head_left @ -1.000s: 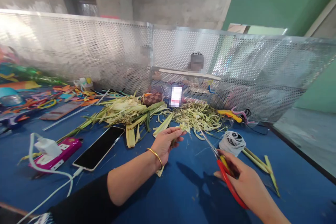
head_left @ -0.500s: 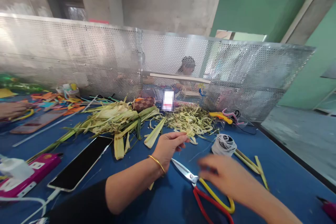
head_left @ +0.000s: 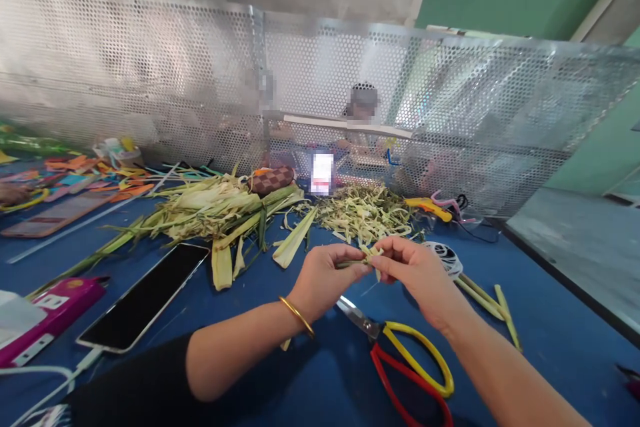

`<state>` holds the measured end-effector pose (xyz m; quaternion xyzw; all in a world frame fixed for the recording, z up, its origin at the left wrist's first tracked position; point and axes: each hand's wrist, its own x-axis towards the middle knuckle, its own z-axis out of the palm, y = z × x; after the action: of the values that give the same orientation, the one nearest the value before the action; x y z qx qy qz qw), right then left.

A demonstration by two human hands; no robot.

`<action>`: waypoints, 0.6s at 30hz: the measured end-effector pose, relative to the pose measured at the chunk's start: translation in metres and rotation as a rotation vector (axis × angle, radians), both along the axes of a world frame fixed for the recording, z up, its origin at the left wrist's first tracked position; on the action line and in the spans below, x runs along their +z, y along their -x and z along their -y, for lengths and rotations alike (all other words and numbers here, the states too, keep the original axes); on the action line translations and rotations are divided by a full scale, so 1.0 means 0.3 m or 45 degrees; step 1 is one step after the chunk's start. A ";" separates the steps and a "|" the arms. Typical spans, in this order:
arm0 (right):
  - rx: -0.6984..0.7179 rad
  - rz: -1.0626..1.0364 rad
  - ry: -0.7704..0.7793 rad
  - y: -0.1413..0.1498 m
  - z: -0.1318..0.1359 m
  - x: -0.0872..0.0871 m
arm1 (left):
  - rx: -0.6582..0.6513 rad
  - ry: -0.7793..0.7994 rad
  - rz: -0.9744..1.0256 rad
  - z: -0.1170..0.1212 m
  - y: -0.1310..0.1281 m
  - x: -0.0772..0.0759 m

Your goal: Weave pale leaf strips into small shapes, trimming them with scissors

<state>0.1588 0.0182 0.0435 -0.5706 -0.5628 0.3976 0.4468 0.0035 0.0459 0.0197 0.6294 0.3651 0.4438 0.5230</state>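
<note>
Pale green strips of dried plant husk [head_left: 373, 255] are pinched between my two hands over the middle of the table. My left hand [head_left: 333, 277], with a gold bangle at the wrist, grips them from the left. Fingertips of my right hand [head_left: 413, 270] close on the same strips from the other side. Below my hands lie scissors [head_left: 371, 330] with one yellow and one red handle. Just beyond is a heap of shredded husk strips [head_left: 367, 213]. A ball of white string [head_left: 445, 259] sits partly hidden behind my right hand.
Long husk leaves [head_left: 210, 210] and a checkered pouch [head_left: 273, 180] lie at the back. A charging phone [head_left: 147, 297] and magenta power strip [head_left: 53, 320] are on the left. Cut stalks [head_left: 483, 297] lie right. A perforated metal screen [head_left: 320, 73] closes the far edge; another person's hand [head_left: 13, 193] shows far left.
My right hand has moved from above the scissors up and left to meet my left hand at the husk strips, and its fingers have closed. The view has tilted down slightly.
</note>
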 end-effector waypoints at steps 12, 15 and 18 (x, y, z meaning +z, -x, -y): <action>-0.028 -0.303 0.046 0.022 0.013 -0.013 | 0.224 -0.574 -0.366 0.020 0.026 0.014; -0.063 -0.433 0.021 0.040 0.019 -0.025 | 0.228 -0.569 -0.324 0.023 0.029 0.002; -0.096 -0.484 -0.019 0.050 0.019 -0.037 | 0.226 -0.598 -0.337 0.017 0.031 -0.007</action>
<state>0.1439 0.0125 0.0324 -0.5026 -0.4493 0.4771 0.5639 -0.0058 0.0409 0.0177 0.7515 0.3711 0.4741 0.2698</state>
